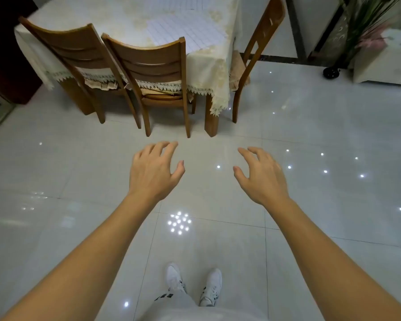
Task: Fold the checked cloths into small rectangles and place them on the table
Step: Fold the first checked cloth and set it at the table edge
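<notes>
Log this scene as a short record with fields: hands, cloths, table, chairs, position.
left hand: open, empty, held over the floor
right hand: open, empty
cloths: one checked cloth flat on the table; a second cloth beyond it, cut by the top edge
table: covered by a pale lace-edged tablecloth
chairs: three wooden, two on the near side, one at the right end
position: standing on the tiled floor, apart from the table

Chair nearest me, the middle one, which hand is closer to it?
Left. The left hand hovers over the floor straight before the middle chair; the right hand is off to its right.
</notes>
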### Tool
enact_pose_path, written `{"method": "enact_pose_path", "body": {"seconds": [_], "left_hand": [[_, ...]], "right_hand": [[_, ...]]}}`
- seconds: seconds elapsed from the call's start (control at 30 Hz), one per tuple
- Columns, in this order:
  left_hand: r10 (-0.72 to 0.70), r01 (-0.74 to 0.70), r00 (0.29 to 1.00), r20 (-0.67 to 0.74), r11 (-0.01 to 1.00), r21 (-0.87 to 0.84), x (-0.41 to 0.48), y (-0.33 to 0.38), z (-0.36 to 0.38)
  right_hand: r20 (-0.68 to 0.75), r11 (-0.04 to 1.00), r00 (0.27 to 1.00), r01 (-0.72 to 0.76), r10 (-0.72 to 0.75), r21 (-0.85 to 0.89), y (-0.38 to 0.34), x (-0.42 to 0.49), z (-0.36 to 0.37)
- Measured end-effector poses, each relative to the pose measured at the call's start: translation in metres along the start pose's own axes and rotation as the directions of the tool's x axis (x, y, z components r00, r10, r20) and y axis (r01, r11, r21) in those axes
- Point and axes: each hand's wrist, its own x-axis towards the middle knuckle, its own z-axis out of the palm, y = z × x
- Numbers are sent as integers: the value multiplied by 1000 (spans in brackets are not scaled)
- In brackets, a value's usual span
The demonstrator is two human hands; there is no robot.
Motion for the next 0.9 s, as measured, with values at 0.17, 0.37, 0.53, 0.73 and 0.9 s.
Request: {"method": "enact_pose_path", "body": {"seconds": [0.17,0.37,0.53,0.73,0.9], "left_hand": [[-8,8,1000,-1,1000,-13,13,27,3],[5,-6,999,-40,1000,-9,28,52,2],[-14,15,999,-47,1000,16,46,51,4],[-15,15,1000,-14,1000,23,82,40,15],[0,0,1000,-12,1000,17,135,20,28]], "right_hand": [[11,999,999,-32,32,35,19,2,-6],[9,999,1000,-22,21,50,37,12,-12],[-1,999,1000,-2,2,36,42,35,-13],[6,1000,1000,9,-9,30,41,79,-9],[7,1000,1000,9,-9,21,35,134,-2]]}}
